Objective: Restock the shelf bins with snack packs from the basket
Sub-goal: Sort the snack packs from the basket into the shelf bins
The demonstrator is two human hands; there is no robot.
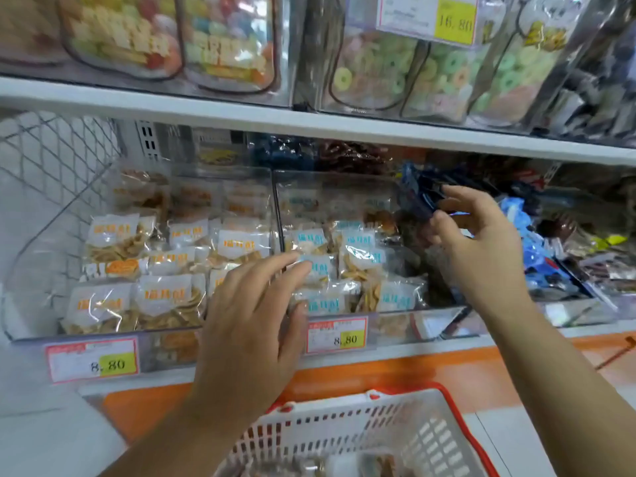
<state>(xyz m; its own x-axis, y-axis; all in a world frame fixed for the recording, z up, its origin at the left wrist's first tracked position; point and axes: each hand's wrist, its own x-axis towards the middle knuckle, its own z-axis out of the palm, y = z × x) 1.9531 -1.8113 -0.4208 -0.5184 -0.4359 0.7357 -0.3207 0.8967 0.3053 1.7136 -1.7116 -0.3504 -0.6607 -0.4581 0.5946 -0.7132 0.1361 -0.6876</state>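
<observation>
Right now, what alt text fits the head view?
A person's right hand pinches a dark blue snack pack while the left hand spreads open at a clear bin of blue-labelled packs. A white basket sits below.

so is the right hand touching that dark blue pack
Touching. The head view shows the right hand pinching the dark blue pack between thumb and fingers, with no gap visible.
</observation>
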